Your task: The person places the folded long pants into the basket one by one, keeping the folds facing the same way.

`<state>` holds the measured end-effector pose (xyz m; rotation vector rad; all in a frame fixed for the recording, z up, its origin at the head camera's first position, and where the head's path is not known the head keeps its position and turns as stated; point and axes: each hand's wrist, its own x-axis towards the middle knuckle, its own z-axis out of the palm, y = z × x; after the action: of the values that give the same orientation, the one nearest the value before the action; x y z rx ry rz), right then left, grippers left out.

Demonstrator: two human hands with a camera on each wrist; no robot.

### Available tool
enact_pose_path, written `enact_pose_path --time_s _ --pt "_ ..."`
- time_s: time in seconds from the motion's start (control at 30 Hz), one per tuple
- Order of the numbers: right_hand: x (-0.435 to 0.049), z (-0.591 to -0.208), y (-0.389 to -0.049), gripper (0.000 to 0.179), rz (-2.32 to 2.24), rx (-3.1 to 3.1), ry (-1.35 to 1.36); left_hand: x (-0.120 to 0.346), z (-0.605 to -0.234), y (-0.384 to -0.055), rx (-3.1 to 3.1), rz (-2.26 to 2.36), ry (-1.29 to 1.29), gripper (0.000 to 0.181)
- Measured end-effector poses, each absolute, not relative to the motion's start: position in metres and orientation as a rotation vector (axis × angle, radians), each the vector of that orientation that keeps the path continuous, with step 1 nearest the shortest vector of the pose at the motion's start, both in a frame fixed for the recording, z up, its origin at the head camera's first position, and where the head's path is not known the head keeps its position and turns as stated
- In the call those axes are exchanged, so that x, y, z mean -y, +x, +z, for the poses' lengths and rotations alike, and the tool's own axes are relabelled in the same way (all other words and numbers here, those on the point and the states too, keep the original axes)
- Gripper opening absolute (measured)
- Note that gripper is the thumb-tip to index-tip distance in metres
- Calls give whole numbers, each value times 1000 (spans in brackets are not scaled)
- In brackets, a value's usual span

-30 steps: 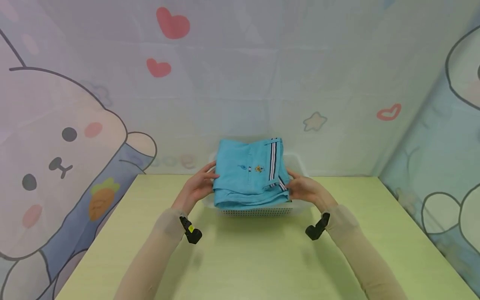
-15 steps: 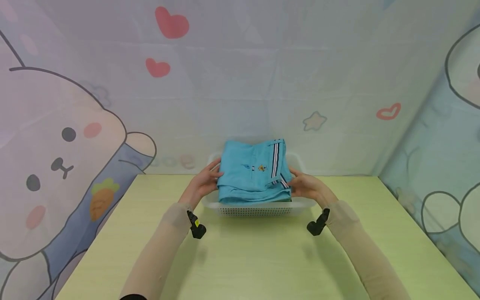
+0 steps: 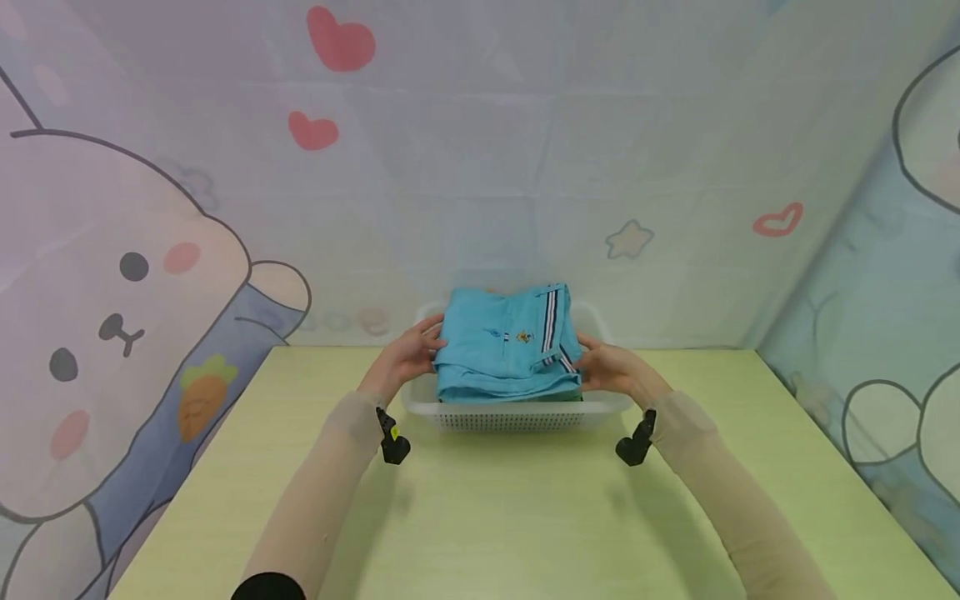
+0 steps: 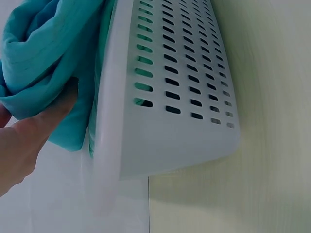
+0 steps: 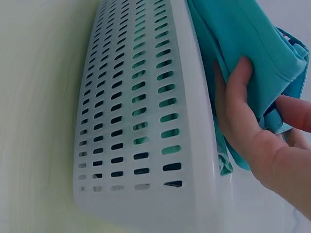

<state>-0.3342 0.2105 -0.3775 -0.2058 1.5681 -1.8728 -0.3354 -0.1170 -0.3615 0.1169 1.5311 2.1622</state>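
A folded turquoise garment (image 3: 487, 350) with a navy-and-white striped band and small embroidery lies over a white plastic basket (image 3: 510, 419), its lower part inside the rim. My left hand (image 3: 405, 358) holds its left side; the left wrist view shows a finger tucked under the rolled turquoise fold (image 4: 48, 53). At the right side my right hand (image 3: 611, 367) grips the other edge, with fingers beneath and thumb against the folded layers, as the right wrist view shows. Beneath the garment, a green patterned cloth (image 5: 223, 158) sits in the basket and shows through the wall slots.
The basket stands at the back of a pale yellow-green table (image 3: 517, 517), close to a cartoon-printed cloth backdrop (image 3: 480, 167). A black wrist camera (image 3: 393, 442) is strapped to the left wrist, another black camera (image 3: 636, 442) to the right.
Both hands have lowered the garment into the basket and shifted it slightly right; more of the basket's front rim now shows below it. A black round patch has come into view on the left sleeve.
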Motion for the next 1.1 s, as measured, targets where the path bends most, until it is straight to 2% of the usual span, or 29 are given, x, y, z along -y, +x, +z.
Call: enact_pose_path --time_s 0.33,0.8,1.1 --pt "-213 -377 -331 80 -1803 -1667 -125 116 -363 -334 -1585 2118 68 66" --pt "-222 -382 -331 78 -1771 -1712 -116 113 -362 -323 -1672 2041 -153 69" --pt "-220 -383 -327 76 -1796 -1763 -56 115 -367 -319 -1811 1983 -156 67"
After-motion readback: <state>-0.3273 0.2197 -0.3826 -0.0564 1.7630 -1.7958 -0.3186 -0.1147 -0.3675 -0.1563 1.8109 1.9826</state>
